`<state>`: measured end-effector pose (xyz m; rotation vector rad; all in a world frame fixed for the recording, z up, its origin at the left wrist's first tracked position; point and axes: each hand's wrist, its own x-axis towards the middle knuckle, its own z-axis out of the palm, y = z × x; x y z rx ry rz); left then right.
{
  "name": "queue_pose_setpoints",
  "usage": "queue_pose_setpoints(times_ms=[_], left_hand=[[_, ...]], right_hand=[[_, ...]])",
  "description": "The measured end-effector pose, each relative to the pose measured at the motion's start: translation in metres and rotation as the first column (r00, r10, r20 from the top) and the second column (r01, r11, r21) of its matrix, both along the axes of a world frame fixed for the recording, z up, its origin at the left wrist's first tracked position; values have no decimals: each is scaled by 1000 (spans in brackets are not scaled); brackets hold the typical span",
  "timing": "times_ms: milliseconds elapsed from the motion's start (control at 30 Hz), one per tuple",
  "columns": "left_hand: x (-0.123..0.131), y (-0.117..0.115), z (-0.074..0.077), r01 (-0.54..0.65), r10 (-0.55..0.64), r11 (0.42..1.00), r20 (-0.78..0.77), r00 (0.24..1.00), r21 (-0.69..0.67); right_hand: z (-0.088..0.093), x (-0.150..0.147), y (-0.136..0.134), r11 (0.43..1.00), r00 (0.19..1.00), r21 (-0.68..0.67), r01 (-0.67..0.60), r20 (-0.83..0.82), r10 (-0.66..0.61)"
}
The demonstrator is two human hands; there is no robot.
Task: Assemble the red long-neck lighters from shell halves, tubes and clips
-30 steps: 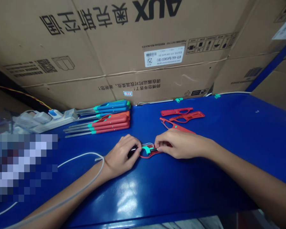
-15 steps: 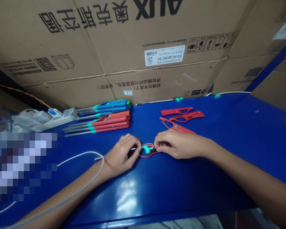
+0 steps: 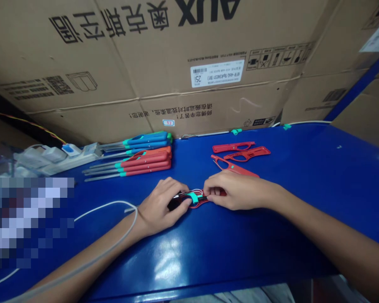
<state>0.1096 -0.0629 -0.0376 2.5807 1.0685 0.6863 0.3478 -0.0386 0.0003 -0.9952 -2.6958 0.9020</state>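
Between my two hands an open gas lighter point(image 3: 194, 197) lies on the blue table, with a red shell half, a green trigger, thin white wires and a small black part showing. My left hand point(image 3: 162, 204) curls round its front end at the left, thumb and index finger either side of the piece near the trigger. On the other end, my right hand point(image 3: 235, 191) is closed in a pinch at the black part; its fingers hide most of the handle. Just behind the right hand lies a red lighter body point(image 3: 240, 168) with a green spot.
Two red shell pieces point(image 3: 233, 147) point(image 3: 251, 154) lie farther back. Several red and blue lighters point(image 3: 147, 162) are stacked at the left, near a power strip point(image 3: 72, 160). A white cable point(image 3: 107, 204) loops over my left forearm. A large cardboard box point(image 3: 164, 75) stands behind.
My left thumb and fingers have shifted slightly right along the lighter, toward the green trigger, and spread a little. My right hand keeps its pinch almost unmoved.
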Motion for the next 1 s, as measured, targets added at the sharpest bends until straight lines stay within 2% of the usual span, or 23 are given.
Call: queue_pose_setpoints(times_ms=[367, 600, 833, 1000], left_hand=[[2, 0, -6, -27, 28, 998, -19, 999, 56], [2, 0, -6, -36, 37, 996, -10, 999, 81], [2, -1, -7, -66, 66, 996, -3, 998, 58], [2, 0, -8, -44, 46, 997, -21, 999, 56]], right_hand=[[-3, 1, 0, 996, 999, 80, -32, 15, 31], [0, -1, -5, 989, 999, 146, -14, 53, 7], [2, -4, -8, 972, 997, 235, -20, 71, 3], [1, -3, -8, 976, 997, 217, -23, 75, 7]])
